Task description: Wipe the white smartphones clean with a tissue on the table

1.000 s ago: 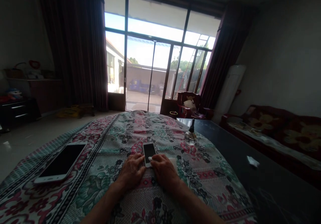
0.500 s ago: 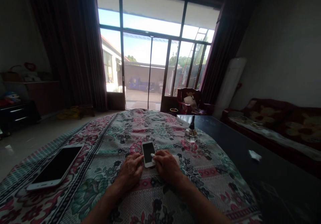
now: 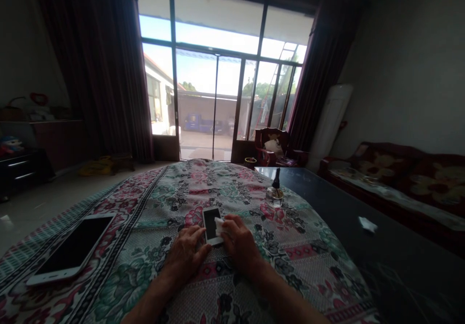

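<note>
A small white smartphone (image 3: 209,223) with a dark screen lies on the flowered tablecloth (image 3: 145,261), between my two hands. My left hand (image 3: 186,247) steadies its lower left side, with the fingertips on the edge and the thumb near the bottom corner. A folded white tissue (image 3: 218,225) is pinched in the closed fingers of my right hand (image 3: 238,239), over the right part of the screen. Farther left on the cloth lies a larger white phone (image 3: 74,246), screen up.
A clear glass bottle (image 3: 275,197) with a tall black top stands beyond my right hand. On the dark tabletop (image 3: 327,208) to the right lies a crumpled white tissue (image 3: 368,224). A wooden armchair (image 3: 269,145) and a sofa (image 3: 392,169) stand farther back.
My right hand has turned a little, and more of the tissue shows over the screen. My left thumb has spread out toward the phone's lower edge. The whole view has shifted slightly.
</note>
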Demonstrator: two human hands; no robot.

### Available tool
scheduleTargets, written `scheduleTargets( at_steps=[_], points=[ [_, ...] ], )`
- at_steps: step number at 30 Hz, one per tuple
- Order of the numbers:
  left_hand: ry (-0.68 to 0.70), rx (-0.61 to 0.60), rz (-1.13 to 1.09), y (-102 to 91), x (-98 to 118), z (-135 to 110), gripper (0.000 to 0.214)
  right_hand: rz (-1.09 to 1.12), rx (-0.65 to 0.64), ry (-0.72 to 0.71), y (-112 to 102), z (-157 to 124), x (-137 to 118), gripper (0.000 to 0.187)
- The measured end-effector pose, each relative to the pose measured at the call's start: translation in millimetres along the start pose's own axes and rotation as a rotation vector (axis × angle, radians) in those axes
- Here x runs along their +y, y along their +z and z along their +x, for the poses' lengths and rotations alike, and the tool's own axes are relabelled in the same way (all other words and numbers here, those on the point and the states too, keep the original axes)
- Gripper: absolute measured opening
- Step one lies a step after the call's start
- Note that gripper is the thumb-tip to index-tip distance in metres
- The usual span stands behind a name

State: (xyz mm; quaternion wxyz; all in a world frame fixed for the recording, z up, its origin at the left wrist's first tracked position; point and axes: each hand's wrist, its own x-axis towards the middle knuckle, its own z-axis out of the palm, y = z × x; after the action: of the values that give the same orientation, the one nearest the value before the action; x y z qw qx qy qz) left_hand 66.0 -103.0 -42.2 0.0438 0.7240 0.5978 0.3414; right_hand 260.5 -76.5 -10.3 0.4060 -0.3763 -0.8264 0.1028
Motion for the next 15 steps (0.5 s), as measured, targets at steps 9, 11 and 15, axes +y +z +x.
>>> scheduleTargets(
  at_steps=[9, 11, 15],
  points=[
    [-0.013, -0.063, 0.031, -5.1, 7, 2, 0.037, -0.095, -0.227, -0.138, 3, 8, 4, 0.023],
    [-0.025, -0.071, 0.026, -6.1, 8, 2, 0.038, -0.122, -0.227, -0.128, 9, 19, 9, 0.024],
    [-0.048, -0.081, -0.006, -7.7, 9, 3, 0.038, -0.170, -0.212, -0.070, 22, 45, 16, 0.025]
  ],
)
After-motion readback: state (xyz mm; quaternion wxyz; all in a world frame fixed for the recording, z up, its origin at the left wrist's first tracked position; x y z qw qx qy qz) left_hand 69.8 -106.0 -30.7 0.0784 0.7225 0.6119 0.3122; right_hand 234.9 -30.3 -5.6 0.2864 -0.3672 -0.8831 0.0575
